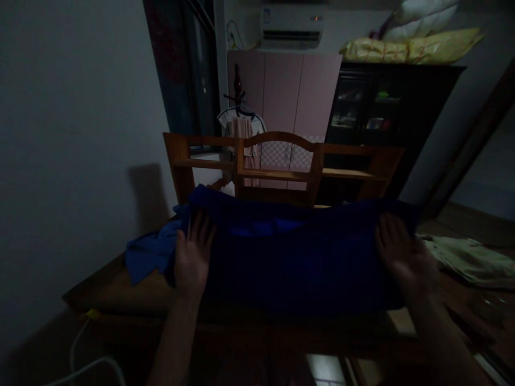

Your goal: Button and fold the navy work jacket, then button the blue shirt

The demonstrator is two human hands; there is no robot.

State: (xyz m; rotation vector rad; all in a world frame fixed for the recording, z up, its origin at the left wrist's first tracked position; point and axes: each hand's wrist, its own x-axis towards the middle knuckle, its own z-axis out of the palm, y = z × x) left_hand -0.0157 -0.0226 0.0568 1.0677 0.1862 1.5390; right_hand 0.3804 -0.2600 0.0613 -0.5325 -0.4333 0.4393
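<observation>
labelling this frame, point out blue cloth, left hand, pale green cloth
blue cloth (298, 262): head view, middle of the fabric
left hand (193, 258): head view, back of hand
pale green cloth (470, 261): head view, its middle

- Wooden table (120, 292): dark top, bare at its left corner.
- Blue cloth (289, 257): spread across the table's middle.
- Pale cloth (470, 260): lies crumpled on the table, right of the blue cloth.
- Wooden shelf (281, 174): stands just behind the blue cloth.
</observation>
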